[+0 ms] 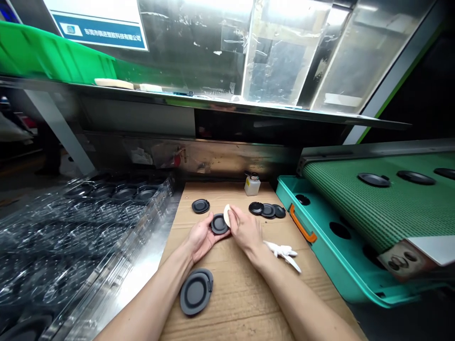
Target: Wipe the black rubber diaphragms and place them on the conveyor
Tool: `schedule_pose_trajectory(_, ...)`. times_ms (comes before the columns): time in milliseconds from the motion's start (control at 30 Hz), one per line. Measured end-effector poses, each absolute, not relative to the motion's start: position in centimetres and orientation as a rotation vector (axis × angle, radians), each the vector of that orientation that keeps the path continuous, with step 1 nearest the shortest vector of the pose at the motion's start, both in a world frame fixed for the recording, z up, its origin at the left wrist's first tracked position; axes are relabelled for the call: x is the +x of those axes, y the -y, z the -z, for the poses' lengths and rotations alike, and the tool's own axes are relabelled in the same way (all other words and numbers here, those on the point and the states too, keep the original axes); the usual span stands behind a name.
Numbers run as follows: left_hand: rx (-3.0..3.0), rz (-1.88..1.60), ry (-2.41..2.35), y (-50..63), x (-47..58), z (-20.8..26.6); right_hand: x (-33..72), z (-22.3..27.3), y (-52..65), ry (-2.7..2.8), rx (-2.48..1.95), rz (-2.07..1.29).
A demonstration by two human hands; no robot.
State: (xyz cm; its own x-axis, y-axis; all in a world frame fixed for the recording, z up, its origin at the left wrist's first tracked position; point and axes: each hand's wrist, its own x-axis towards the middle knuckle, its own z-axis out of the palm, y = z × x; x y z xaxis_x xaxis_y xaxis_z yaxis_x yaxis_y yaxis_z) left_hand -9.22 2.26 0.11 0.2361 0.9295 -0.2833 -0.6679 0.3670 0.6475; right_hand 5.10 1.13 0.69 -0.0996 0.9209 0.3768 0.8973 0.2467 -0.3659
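Note:
My left hand (202,239) holds a round dark grey plastic lid (219,224) by its edge, over the cardboard. In my right hand (247,231) is a pale round sponge pad (226,215), pinched on edge against the lid's right side. Nearer to me, beside my left forearm, lie larger grey lids (196,292), one on top of another. Another dark lid (201,206) rests just beyond my left hand. Past my right hand is an overlapping row of black lids (269,210). A crumpled white glove (282,251) lies by my right wrist.
A small white bottle (252,184) stands at the back of the cardboard (241,293). Clear plastic trays (88,232) fill the left. On the right are a teal bin (330,270) with an orange handle and a green conveyor belt (384,203) carrying black lids. A metal shelf (213,102) crosses above.

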Motion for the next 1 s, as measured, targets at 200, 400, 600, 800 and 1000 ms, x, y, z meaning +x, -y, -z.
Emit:
schedule_pose_trajectory(200, 0.451, -1.134, -0.704, -2.3, -9.2, 0.0, 4.8, -0.7, -0.9, 2.029, -1.671, -0.027)
schedule_pose_trajectory(400, 0.421, -1.154, -0.737, -2.3, -9.1, -0.2, 4.2, -1.3, -0.8, 2.075, -1.657, -0.04)
schedule_pose_trajectory(600, 0.428, -1.139, -0.758, -2.2, -9.1, -0.4, 4.7, -1.2, -0.8, 2.091, -1.617, -0.064)
schedule_pose_trajectory(800, 0.446, -1.112, -0.785, -2.1, -9.0, -0.6, 5.1, -0.8, -0.5, 2.043, -1.636, -0.085)
schedule_pose_trajectory(1000, 0.473, -1.098, -0.779, -2.1, -9.6, -0.6, 7.6, -1.7, -2.0, 1.842, -1.662, -0.209)
